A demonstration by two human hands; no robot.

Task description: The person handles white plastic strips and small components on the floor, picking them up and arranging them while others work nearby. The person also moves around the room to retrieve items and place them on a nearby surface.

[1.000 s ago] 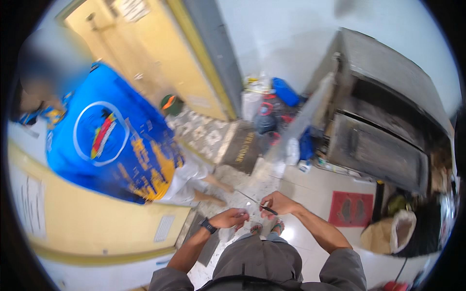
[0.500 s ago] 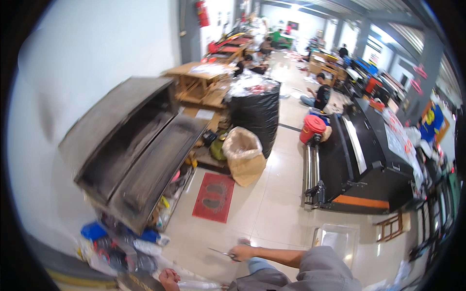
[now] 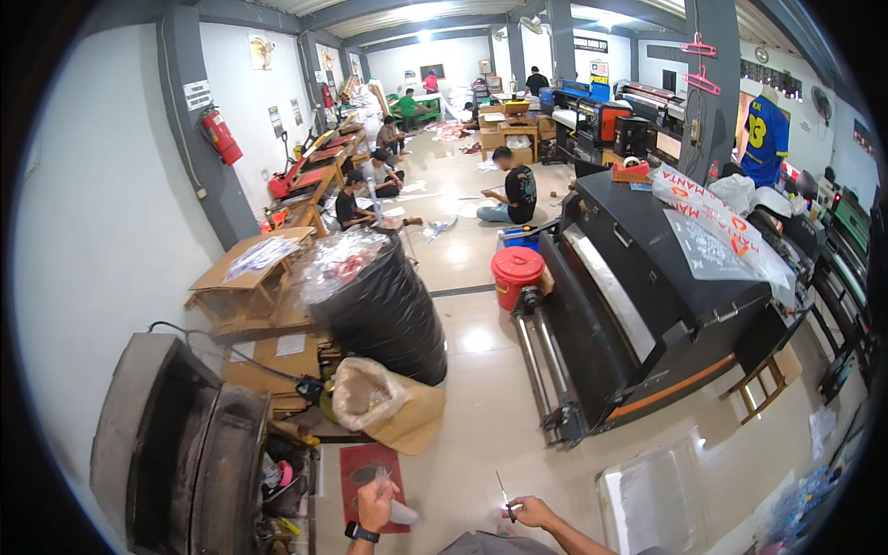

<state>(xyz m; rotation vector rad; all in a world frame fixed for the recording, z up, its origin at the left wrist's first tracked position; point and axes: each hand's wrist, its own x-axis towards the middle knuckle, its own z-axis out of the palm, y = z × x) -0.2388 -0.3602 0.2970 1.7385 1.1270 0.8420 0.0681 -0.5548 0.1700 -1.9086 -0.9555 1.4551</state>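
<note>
My right hand is closed on a pair of scissors, whose thin blades point up and away from me. My left hand, with a dark watch at the wrist, is raised over the red floor mat. Its fingers are smeared by motion, and a pale blurred shape shows beside them. Whether that hand holds anything cannot be made out. A wide gap of tiled floor lies between the two hands.
A large black machine with rollers stands at the right, a red lidded bucket beside it. At the left are an open grey metal case, a lined sack and a tall black-wrapped bundle. Several people sit on the floor farther off.
My view has lifted and swung, showing more of the room ahead. The scissors now point upward instead of left. My left hand has come forward over the mat.
</note>
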